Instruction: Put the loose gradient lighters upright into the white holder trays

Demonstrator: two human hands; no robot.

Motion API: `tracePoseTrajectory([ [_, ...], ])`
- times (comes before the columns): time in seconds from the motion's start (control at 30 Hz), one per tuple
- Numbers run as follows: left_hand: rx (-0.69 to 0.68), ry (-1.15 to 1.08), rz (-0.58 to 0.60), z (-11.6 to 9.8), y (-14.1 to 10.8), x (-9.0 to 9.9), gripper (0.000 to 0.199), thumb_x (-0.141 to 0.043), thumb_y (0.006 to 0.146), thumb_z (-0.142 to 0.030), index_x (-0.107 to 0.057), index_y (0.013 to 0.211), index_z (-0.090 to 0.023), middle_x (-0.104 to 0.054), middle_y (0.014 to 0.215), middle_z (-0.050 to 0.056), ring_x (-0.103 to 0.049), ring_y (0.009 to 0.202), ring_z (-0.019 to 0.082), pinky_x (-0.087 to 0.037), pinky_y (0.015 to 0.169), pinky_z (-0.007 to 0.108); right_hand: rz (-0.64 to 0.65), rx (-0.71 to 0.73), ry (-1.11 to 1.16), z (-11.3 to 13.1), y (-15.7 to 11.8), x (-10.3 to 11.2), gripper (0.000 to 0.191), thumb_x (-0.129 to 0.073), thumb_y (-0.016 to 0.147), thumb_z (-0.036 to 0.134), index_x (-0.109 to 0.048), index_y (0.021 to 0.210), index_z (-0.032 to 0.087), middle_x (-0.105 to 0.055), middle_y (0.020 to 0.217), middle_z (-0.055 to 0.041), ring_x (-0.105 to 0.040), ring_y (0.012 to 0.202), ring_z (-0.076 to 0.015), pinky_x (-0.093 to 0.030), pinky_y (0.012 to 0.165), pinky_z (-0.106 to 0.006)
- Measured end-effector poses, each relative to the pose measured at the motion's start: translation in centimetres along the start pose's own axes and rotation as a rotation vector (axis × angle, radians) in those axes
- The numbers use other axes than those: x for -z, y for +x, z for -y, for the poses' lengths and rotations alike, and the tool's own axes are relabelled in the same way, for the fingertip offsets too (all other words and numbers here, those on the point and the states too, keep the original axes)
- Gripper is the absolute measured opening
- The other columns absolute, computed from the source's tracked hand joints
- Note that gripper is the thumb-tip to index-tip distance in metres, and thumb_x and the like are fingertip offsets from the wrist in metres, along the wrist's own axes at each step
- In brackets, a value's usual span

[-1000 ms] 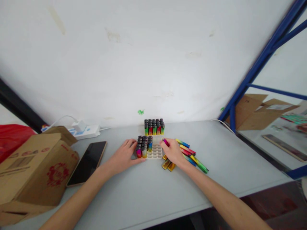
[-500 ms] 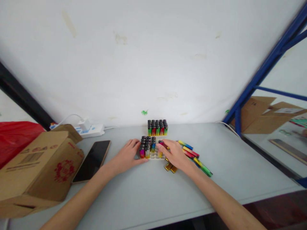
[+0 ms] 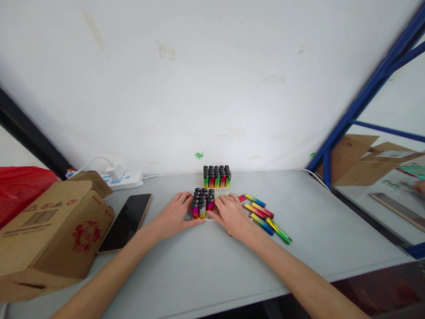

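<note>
Upright lighters with black tops [image 3: 202, 201] stand in rows in a pale tray [image 3: 222, 191] between my hands. My left hand [image 3: 174, 213] rests at the tray's left side, thumb along the front edge, fingers apart. My right hand [image 3: 230, 215] has its fingertips on a pink-purple lighter [image 3: 210, 204] in the third row and covers the tray's right part. Behind stands a full block of lighters [image 3: 217, 176]. Several loose colourful lighters [image 3: 262, 212] lie right of my right hand.
On the left are a cardboard box [image 3: 56, 235], a phone [image 3: 126, 223], a white power strip [image 3: 128, 180] and a red bag [image 3: 25, 188]. A blue metal frame [image 3: 352, 110] rises at the right, with an open carton [image 3: 355, 161] beyond it.
My right hand has moved left with the pink-purple lighter, from the tray's right part to the third row. It now hides most of the gold lighters. My left hand stays in place.
</note>
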State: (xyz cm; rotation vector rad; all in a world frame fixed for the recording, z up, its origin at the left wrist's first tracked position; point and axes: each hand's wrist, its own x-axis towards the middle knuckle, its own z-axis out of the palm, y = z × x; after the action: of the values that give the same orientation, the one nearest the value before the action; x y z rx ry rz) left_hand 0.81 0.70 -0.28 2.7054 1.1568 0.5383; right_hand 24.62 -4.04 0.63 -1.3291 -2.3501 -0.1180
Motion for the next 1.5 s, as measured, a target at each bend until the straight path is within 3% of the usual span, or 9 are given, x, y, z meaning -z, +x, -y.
tracePoseTrajectory([
  [0.2,0.011,-0.015,-0.020,0.3,-0.1,-0.3,0.067,-0.061,0.085,-0.073,-0.063,0.126,-0.020,-0.060,0.129,0.013,-0.055,0.121,0.032,-0.047,0.107,0.048,-0.004,-0.015,0.055,-1.5,-0.4,1.5,0.036,-0.046,0.105,0.050,-0.064,0.098,0.020,-0.069,0.098,-0.0092,-0.061,0.097,-0.0253,-0.043,0.094,-0.041],
  [0.37,0.030,-0.008,0.004,0.3,-0.1,-0.2,0.067,-0.061,0.085,-0.074,-0.064,0.124,-0.019,-0.060,0.129,0.014,-0.055,0.121,0.032,-0.047,0.107,0.047,-0.125,-0.209,-0.023,-5.8,-1.0,3.1,0.026,-0.044,0.106,0.034,-0.063,0.115,0.019,-0.067,0.113,-0.0131,-0.058,0.106,-0.0272,-0.041,0.098,-0.043],
  [0.57,0.029,-0.008,0.000,0.3,0.0,-0.2,0.067,-0.059,0.085,-0.075,-0.064,0.124,-0.020,-0.060,0.130,0.013,-0.055,0.121,0.032,-0.048,0.106,0.047,-0.226,-0.412,-0.115,-10.9,-2.4,5.1,0.025,-0.049,0.101,0.030,-0.064,0.117,0.019,-0.069,0.106,-0.0138,-0.060,0.102,-0.0297,-0.045,0.091,-0.043],
  [0.67,0.024,-0.002,-0.002,0.4,-0.1,-0.4,0.068,-0.059,0.085,-0.075,-0.064,0.124,-0.020,-0.059,0.132,0.013,-0.055,0.123,0.032,-0.048,0.106,0.046,-0.297,-0.405,-0.072,-11.7,-2.6,5.9,0.025,-0.049,0.100,0.031,-0.064,0.115,0.019,-0.070,0.102,-0.0124,-0.062,0.100,-0.0283,-0.046,0.092,-0.041],
  [0.8,0.022,0.005,0.007,0.5,-0.2,-0.4,0.068,-0.059,0.085,-0.075,-0.062,0.124,-0.019,-0.058,0.132,0.014,-0.054,0.123,0.032,-0.047,0.108,0.046,-0.298,-0.396,-0.030,-11.5,-2.5,6.0,0.023,-0.049,0.100,0.031,-0.063,0.114,0.019,-0.071,0.099,-0.0110,-0.064,0.098,-0.0271,-0.045,0.091,-0.039],
  [0.9,0.037,-0.003,0.021,0.5,-0.1,-0.2,0.068,-0.060,0.085,-0.074,-0.062,0.124,-0.018,-0.058,0.133,0.014,-0.054,0.124,0.032,-0.046,0.109,0.046,-0.207,-0.428,-0.009,-11.5,-2.6,6.1,0.020,-0.049,0.101,0.031,-0.064,0.108,0.019,-0.072,0.092,-0.0084,-0.065,0.089,-0.0242,-0.045,0.082,-0.035],
  [1.1,0.032,-0.003,0.006,0.4,-0.1,-0.2,0.067,-0.061,0.084,-0.075,-0.064,0.124,-0.021,-0.060,0.131,0.012,-0.055,0.122,0.033,-0.047,0.107,0.047,0.159,-0.400,0.112,-12.1,-3.7,7.3,0.022,-0.054,0.099,0.032,-0.064,0.085,0.020,-0.071,0.078,-0.0039,-0.062,0.069,-0.0178,-0.039,0.064,-0.029],
  [1.33,0.041,0.006,0.025,0.5,0.0,-0.3,0.069,-0.061,0.084,-0.075,-0.063,0.126,-0.020,-0.058,0.133,0.014,-0.054,0.124,0.033,-0.047,0.108,0.048,0.347,-0.536,0.346,-13.3,-5.6,8.7,0.009,-0.072,0.083,0.028,-0.069,0.085,0.019,-0.077,0.082,-0.0046,-0.069,0.073,-0.0187,-0.048,0.067,-0.027],
  [1.5,0.047,0.010,0.040,0.3,0.1,0.0,0.069,-0.061,0.085,-0.073,-0.063,0.125,-0.017,-0.058,0.133,0.015,-0.054,0.126,0.033,-0.046,0.111,0.048,0.535,-0.610,0.395,-13.7,-5.9,9.0,0.025,-0.081,0.073,0.035,-0.071,0.089,0.018,-0.078,0.086,-0.0054,-0.070,0.079,-0.0212,-0.049,0.066,-0.027],
])
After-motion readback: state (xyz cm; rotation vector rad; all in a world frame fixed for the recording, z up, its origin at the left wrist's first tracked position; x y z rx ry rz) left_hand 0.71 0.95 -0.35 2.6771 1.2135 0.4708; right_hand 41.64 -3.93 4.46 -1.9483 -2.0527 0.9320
